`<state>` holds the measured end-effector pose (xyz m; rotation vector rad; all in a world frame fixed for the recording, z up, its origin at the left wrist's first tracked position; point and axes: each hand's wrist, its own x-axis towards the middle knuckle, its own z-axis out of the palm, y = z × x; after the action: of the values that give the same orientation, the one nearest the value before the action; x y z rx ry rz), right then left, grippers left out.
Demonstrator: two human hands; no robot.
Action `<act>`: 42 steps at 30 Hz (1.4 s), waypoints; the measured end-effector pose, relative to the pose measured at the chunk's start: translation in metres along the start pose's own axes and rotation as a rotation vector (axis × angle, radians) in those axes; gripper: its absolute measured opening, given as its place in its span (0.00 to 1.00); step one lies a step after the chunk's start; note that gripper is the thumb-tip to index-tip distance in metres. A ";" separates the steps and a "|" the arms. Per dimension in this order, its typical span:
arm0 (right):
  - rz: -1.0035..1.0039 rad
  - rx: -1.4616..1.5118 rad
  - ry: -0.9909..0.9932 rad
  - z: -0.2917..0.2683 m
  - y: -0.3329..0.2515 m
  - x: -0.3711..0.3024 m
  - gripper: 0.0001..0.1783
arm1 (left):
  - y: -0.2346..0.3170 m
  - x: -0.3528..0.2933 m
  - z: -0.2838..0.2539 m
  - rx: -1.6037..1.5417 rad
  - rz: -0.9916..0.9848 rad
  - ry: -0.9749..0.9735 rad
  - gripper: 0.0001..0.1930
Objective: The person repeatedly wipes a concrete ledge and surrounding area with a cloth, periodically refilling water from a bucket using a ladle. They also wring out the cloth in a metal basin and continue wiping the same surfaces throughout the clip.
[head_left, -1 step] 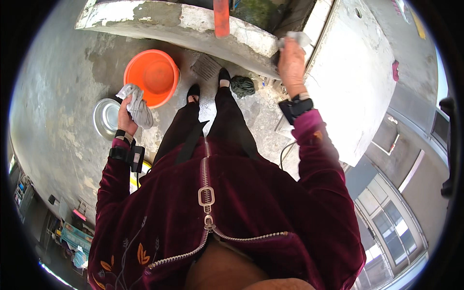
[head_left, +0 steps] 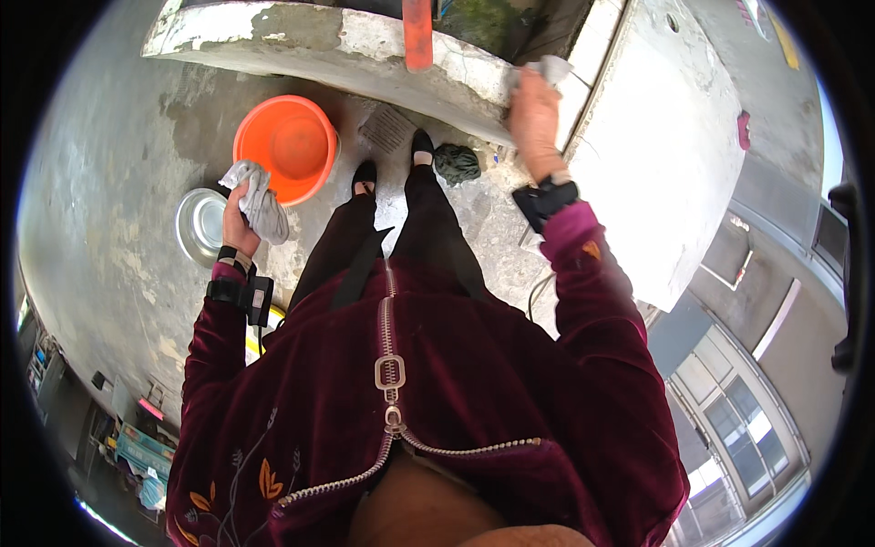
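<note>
My left hand (head_left: 239,223) is closed round a bunched, light grey cloth (head_left: 262,206). The cloth hangs over the near-left edge of an orange bucket (head_left: 293,137) on the floor; from above I cannot tell if they touch. Just left of that hand sits a round silver metal basin (head_left: 202,223). At the upper right, my right hand (head_left: 536,118) is closed on a pale, whitish cloth (head_left: 552,68), partly hidden by the fingers. That cloth is at the right end of the low whitewashed wall (head_left: 365,36). Whether it presses on the surface is unclear.
An orange-red pipe (head_left: 417,36) rises at the wall. To my right stretches a broad white slab (head_left: 665,155). A dark green bundle (head_left: 458,164) and a drain grate (head_left: 387,128) are by my feet. A black cable (head_left: 540,290) loops near my right side.
My right hand has shifted slightly to the left with its cloth, along the wall's end. My left hand and its cloth stay almost in place.
</note>
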<state>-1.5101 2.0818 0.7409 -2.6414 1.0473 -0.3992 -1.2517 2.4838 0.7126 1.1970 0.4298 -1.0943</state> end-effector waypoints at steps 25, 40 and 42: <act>-0.214 0.063 0.199 0.022 -0.025 0.017 0.11 | -0.002 0.011 -0.041 -0.092 -0.034 -0.007 0.18; 0.021 -0.083 0.217 -0.028 -0.004 -0.089 0.19 | -0.006 0.010 0.001 -0.002 -0.093 -0.059 0.19; 0.095 -0.076 0.164 -0.028 -0.004 -0.086 0.20 | -0.007 0.012 -0.005 -0.011 -0.102 -0.066 0.18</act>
<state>-1.5775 2.1400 0.7551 -2.6480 1.2565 -0.5739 -1.2506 2.4826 0.6982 1.1357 0.4496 -1.2146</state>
